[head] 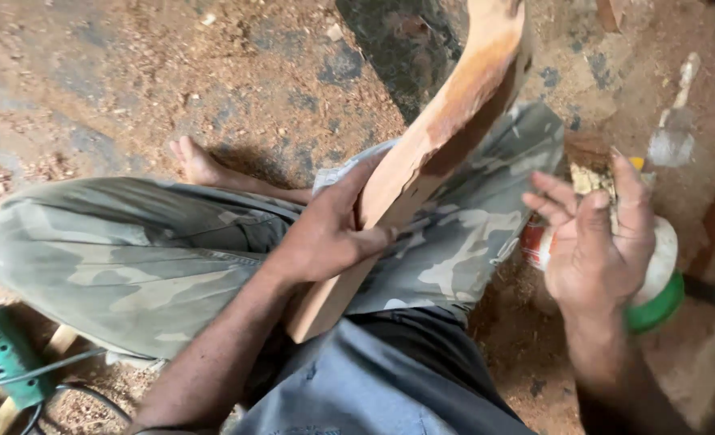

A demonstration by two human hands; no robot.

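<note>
Across the person's lap, a curved plank (422, 161) lies slanting, its lower end down by the belly and its upper end rising past the right knee toward the top edge of the view. The left hand (329, 229) is closed around the plank about midway along its seen length, thumb over the pale upper face and fingers wrapped to the underside, so the wood is firmly held against the camouflage trousers (132, 258). Right of the plank, the right hand (595, 242) is half open, fingers spread and loosely curled, palm toward the camera; it holds a small wad of pale fibrous stuff (593, 181) pinched between fingertips and thumb. Just behind that hand, well right of the plank, stands a white jar (660, 262) with a green lid (656, 310) and a red label, partly hidden; whether the hand touches it cannot be told. Left of the plank, beyond the knee, a bare foot (196, 161) rests on the sawdust-strewn floor (212, 72). Far left of the plank, at the lower corner, sits a green power tool (3, 358) with its cord trailing. Upper right of the plank, a blurred pale tool (673, 129) lies on the floor.
</note>
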